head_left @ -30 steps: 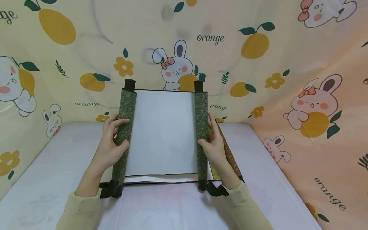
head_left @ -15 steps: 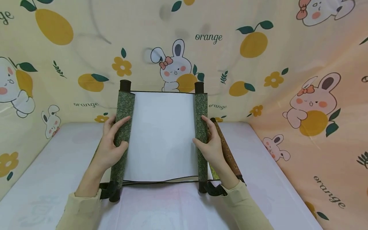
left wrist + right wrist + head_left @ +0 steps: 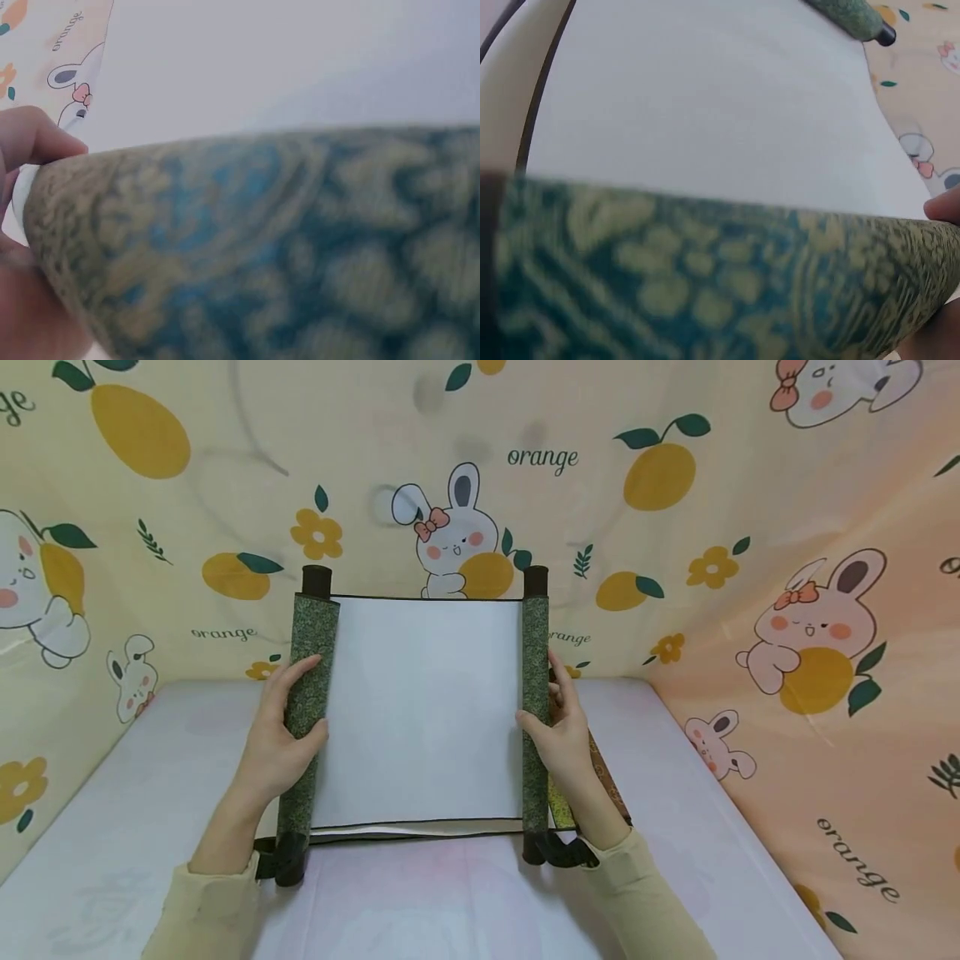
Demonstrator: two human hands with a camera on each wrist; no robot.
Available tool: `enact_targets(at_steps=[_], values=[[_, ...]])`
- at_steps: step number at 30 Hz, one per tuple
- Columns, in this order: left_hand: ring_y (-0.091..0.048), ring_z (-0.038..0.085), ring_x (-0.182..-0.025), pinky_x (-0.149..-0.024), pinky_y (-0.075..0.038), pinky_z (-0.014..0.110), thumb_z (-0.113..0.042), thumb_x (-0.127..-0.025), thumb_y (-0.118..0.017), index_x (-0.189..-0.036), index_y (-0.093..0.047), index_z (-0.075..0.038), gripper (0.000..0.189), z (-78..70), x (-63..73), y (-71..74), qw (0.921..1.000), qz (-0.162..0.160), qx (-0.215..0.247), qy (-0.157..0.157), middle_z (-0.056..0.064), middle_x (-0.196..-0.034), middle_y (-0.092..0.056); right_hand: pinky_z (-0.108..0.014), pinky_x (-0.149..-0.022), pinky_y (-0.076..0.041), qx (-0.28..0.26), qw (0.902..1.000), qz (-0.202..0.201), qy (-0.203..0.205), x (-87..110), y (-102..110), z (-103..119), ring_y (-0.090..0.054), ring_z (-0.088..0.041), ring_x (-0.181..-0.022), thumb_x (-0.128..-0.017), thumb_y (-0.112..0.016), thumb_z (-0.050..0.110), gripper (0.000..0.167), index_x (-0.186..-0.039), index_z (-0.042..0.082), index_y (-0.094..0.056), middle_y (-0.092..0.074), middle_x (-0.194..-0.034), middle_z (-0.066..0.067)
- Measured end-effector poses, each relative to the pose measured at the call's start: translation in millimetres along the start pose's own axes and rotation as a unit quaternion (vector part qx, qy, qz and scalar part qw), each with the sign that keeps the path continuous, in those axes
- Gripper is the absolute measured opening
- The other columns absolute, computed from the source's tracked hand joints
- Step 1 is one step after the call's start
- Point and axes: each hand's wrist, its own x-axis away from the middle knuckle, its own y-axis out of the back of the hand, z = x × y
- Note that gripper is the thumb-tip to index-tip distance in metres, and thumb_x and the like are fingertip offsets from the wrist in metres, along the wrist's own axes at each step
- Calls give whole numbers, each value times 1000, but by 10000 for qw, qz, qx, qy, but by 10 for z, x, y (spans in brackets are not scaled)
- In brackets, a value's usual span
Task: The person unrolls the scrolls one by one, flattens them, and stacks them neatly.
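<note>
A hanging scroll, its white sheet (image 3: 423, 710) part unrolled, stands raised at a tilt between two green patterned rolls with black end knobs. My left hand (image 3: 276, 752) grips the left roll (image 3: 309, 693), thumb in front and index finger over its edge. Around the right roll (image 3: 536, 685) curls my right hand (image 3: 566, 747), its thumb on the front and the other fingers behind. In the left wrist view a green-gold brocade roll (image 3: 247, 240) fills the lower part, fingertips at its far end. Similar brocade (image 3: 720, 270) crosses the right wrist view, partly hiding the right hand.
Behind the right forearm lies a brown patterned roll (image 3: 609, 777) with a yellow-green strip (image 3: 560, 806) beside it, mostly hidden by the scroll. The pale tabletop (image 3: 420, 910) meets a cloth backdrop (image 3: 360, 443) printed with rabbits and oranges.
The two rolls have moved apart, the left one leftward and lately the right one rightward, so more white sheet shows. The right fingers went onto the roll's front, then back behind it.
</note>
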Motion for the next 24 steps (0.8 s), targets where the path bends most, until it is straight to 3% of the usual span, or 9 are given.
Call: enact_targets(at_steps=[4, 7, 11, 14, 19, 24], values=[[-16, 32, -156, -119, -12, 64, 19, -87, -59, -159, -41, -17, 83, 4, -4, 7, 9999, -99, 41, 6, 14, -162, -35, -34, -93, -44, -128, 9999, -21, 20, -13, 19, 3, -37, -16, -139, -95, -65, -9, 93, -161, 48, -31, -29, -164, 8], [-21, 31, -153, -119, -16, 61, 19, -87, -59, -159, -42, -18, 83, -6, -10, 12, 9997, -212, 121, 43, 12, -163, -36, -41, -99, -41, -237, 9997, -31, -98, -21, 38, 12, -33, -16, -144, -97, -65, -4, 89, -162, 47, -30, -25, -167, 8], [-28, 22, -151, -116, -26, 36, 20, -86, -59, -158, -44, -14, 81, -14, -12, 24, 9989, -400, 226, -45, 9, -162, -38, -47, -117, -32, -387, 9991, -11, -198, -33, 73, 37, -20, -14, -155, -100, -64, -1, 85, -163, 43, -29, -14, -171, 14], [-27, 21, -152, -110, -27, 25, 20, -85, -60, -157, -45, -11, 79, -19, -6, 41, 9984, -506, 232, -104, 9, -163, -37, -45, -120, -28, -318, 9991, -91, -278, -43, 99, 47, -17, -13, -156, -100, -64, 0, 84, -162, 46, -30, -15, -171, 12], [-20, 25, -155, -112, -27, 27, 22, -83, -56, -155, -46, -8, 79, -28, -1, 80, 9976, -565, 393, -49, 8, -164, -32, -38, -99, -40, -111, 9983, -324, -462, -62, 136, 50, -29, -18, -149, -101, -60, -1, 82, -161, 47, -33, -24, -170, 1], [-18, 26, -155, -109, -29, 27, 24, -80, -49, -150, -51, -3, 76, -30, 0, 118, 9971, -607, 457, -50, 13, -165, -29, -32, -87, -40, 7, 9973, -565, -475, -67, 162, 68, -32, -16, -142, -101, -55, -3, 78, -160, 44, -38, -28, -168, 7]])
